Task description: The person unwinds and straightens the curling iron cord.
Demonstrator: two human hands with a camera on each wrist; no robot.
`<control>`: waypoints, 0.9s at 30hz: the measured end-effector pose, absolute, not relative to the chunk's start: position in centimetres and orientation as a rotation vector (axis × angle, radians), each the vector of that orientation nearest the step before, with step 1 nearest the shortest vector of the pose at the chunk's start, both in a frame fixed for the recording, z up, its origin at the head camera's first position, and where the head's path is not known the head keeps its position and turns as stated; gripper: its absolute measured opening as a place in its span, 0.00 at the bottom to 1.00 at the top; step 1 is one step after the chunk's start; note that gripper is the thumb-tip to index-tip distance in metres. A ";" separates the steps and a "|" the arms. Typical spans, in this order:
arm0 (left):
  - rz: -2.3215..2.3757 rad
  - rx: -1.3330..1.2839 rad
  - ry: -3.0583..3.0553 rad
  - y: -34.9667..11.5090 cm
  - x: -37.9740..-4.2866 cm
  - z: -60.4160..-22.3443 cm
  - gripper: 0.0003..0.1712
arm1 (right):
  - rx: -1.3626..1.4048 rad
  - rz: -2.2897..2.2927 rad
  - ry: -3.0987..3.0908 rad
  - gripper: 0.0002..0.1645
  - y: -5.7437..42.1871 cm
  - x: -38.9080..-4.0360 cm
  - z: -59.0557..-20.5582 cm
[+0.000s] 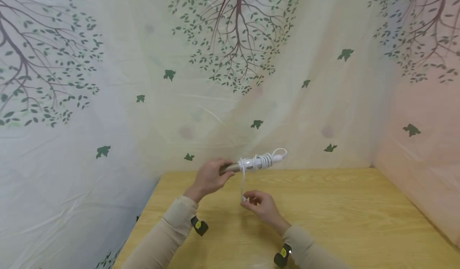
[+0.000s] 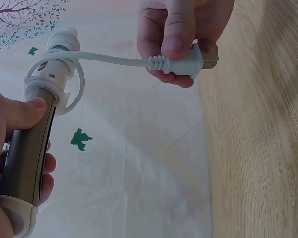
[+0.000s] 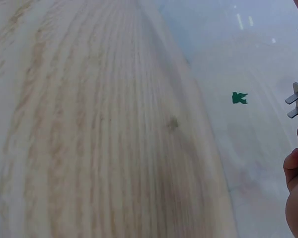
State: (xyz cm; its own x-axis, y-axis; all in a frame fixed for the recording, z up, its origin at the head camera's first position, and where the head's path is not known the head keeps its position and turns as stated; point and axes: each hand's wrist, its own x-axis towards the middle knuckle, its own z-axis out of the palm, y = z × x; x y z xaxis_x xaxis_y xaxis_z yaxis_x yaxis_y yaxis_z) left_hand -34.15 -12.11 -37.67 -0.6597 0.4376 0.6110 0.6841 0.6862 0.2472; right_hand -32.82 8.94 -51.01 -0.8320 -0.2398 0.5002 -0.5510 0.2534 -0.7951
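Hair straightener (image 1: 250,165): was held in the air, seen against the far edge of the wooden table (image 1: 341,209); its white handle (image 2: 53,69) slanted up to the right in the head view.
Left hand (image 1: 210,177): gripped the brown barrel (image 2: 27,153), fingers curled round it and thumb lying along it.
Cord (image 1: 265,161): was wound in several turns round the handle, with a loop standing out at the tip; one loose length hung down toward the right hand (image 1: 265,209).
Plug (image 2: 181,64): was pinched between that hand's thumb and fingers, below the straightener; two flat prongs (image 3: 294,97) stuck out free.
Sleeves (image 1: 158,237): were beige, with a black-and-yellow wrist camera (image 1: 199,226) at each cuff.
Backdrop (image 1: 223,113): was pale cloth printed with trees and green shapes.
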 end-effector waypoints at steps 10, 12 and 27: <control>-0.626 -0.845 -2.394 -12.5 -34.4 -37.8 0.18 | 0.755 1.454 -2.180 0.10 11.1 -32.2 -50.3; -0.621 -0.836 -2.402 -12.7 -34.4 -37.9 0.18 | 0.780 1.384 -2.154 0.10 12.0 -32.0 -49.7; -0.642 -0.852 -2.412 -12.9 -33.8 -38.5 0.18 | 0.981 0.930 -2.009 0.18 20.1 -31.2 -42.1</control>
